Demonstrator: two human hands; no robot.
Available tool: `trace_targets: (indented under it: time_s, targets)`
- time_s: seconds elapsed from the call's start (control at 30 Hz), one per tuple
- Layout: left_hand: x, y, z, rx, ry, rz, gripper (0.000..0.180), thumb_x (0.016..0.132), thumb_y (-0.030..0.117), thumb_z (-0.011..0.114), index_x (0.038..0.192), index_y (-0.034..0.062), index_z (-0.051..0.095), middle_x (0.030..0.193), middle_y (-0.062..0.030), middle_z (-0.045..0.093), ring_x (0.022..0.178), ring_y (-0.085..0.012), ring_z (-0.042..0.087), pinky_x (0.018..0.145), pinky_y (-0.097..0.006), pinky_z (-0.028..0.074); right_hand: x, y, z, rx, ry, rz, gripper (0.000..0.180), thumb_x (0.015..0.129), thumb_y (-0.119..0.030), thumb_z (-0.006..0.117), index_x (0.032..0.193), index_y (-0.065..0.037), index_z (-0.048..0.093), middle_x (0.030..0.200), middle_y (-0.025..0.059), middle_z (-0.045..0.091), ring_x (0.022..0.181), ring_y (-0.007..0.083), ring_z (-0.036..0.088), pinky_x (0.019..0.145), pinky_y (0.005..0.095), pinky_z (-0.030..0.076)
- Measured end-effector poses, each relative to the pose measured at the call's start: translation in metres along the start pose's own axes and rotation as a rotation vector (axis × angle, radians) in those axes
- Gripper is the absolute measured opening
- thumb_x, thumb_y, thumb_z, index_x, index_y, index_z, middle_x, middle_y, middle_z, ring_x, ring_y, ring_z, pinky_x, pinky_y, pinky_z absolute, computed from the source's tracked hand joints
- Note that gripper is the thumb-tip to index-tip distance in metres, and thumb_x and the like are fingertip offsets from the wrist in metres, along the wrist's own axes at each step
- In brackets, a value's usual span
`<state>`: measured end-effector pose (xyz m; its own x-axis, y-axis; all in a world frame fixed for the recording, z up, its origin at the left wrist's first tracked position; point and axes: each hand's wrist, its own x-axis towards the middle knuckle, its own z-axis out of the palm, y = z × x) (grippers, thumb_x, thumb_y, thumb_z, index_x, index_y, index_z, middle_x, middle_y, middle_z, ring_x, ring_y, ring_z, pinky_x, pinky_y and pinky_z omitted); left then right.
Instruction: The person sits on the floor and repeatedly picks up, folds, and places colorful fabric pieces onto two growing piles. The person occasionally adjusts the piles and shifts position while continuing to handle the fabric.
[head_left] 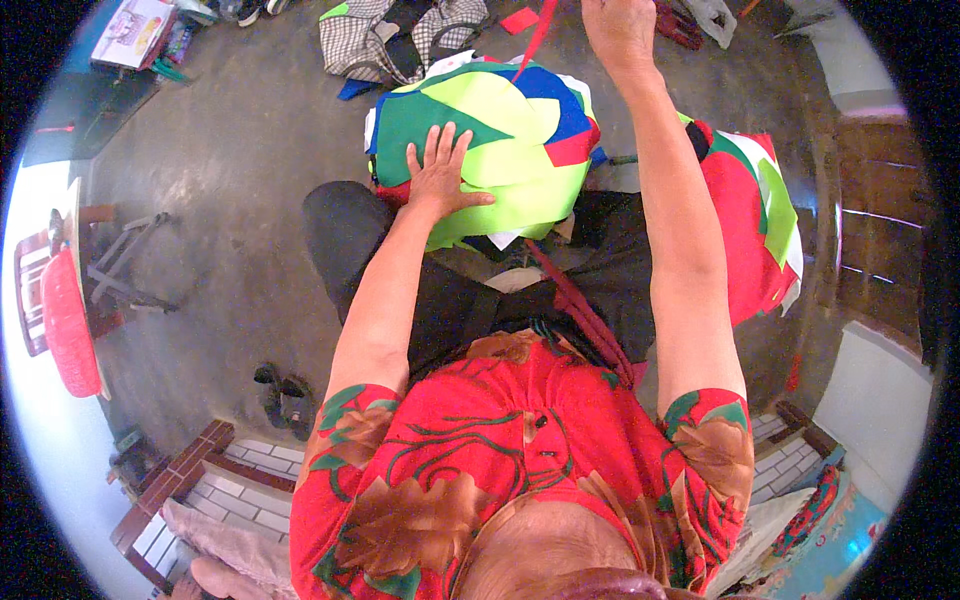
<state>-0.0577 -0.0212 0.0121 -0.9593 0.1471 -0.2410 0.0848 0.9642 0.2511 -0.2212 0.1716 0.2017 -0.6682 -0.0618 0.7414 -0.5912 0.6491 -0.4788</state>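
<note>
A rounded bundle [545, 190] of cut cloth pieces in lime green, dark green, blue, red and white rests at my lap, between my legs. My left hand [438, 178] lies flat on its near left side, fingers spread. A narrow red cloth strip [535, 45] rises taut from the bundle's far side and leaves the picture at the top. Beside it my right hand [620, 28] is raised at the top edge. Its visible part looks closed, drawing the strip up; the fingertips are cut off by the frame.
A second red, green and white cloth bundle [750, 225] sits by my right knee. Checked cloth [385, 40] and a red scrap [519, 20] lie on the floor ahead. A dark red strap [585, 305] crosses my lap. A grey metal frame [125, 265] stands at left.
</note>
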Motion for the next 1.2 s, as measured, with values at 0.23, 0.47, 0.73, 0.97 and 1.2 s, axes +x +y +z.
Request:
trace_targets:
  time_s: [0.23,0.47,0.73,0.97,1.2]
  targets:
    - [-0.001,-0.001,0.009,-0.046,0.104,0.056,0.117,0.052,0.073,0.068,0.145,0.0222,0.019,0.153,-0.0071,0.008,0.142,-0.0284,0.004,0.108,-0.06,0.001,-0.089,0.021,-0.016,-0.336,-0.202,0.02,0.015,0.088,-0.023,0.053,0.088,-0.008,0.055,0.087,0.0135,0.061,0.074,0.0358,0.061,0.064,0.0463,0.05]
    - [0.0,-0.005,0.015,-0.036,0.162,0.083,0.117,0.053,0.074,0.067,0.145,0.0193,0.02,0.153,-0.0092,0.01,0.141,-0.0294,0.006,0.107,-0.062,0.002,-0.167,0.04,-0.021,-0.409,-0.513,0.224,0.015,0.088,-0.021,0.052,0.09,-0.007,0.055,0.093,0.0143,0.06,0.081,0.0368,0.061,0.069,0.0482,0.049]
    - [-0.001,0.0,0.001,0.003,0.032,0.02,0.116,0.055,0.074,0.066,0.146,0.0232,0.015,0.154,-0.0063,0.005,0.142,-0.0257,0.0,0.109,-0.058,0.0,-0.094,0.024,0.003,-0.406,-0.362,0.071,0.014,0.089,-0.021,0.052,0.087,-0.008,0.056,0.092,0.0123,0.06,0.082,0.0355,0.061,0.07,0.0462,0.05]
    - [-0.001,0.002,-0.005,0.001,-0.013,-0.004,0.118,0.054,0.074,0.066,0.147,0.0238,0.014,0.154,-0.0059,0.005,0.142,-0.0252,-0.001,0.11,-0.058,-0.001,-0.046,0.002,-0.001,-0.413,-0.101,-0.144,0.015,0.087,-0.024,0.054,0.083,-0.01,0.058,0.091,0.0111,0.062,0.077,0.0347,0.063,0.064,0.0446,0.051]
    - [-0.003,-0.001,0.003,-0.043,0.046,0.024,0.117,0.054,0.075,0.065,0.147,0.0233,0.016,0.154,-0.0059,0.006,0.142,-0.0253,-0.001,0.11,-0.057,-0.001,-0.106,0.02,-0.009,-0.683,-0.586,0.117,0.017,0.087,-0.024,0.051,0.086,-0.008,0.059,0.084,0.0147,0.064,0.075,0.0346,0.065,0.064,0.046,0.052]
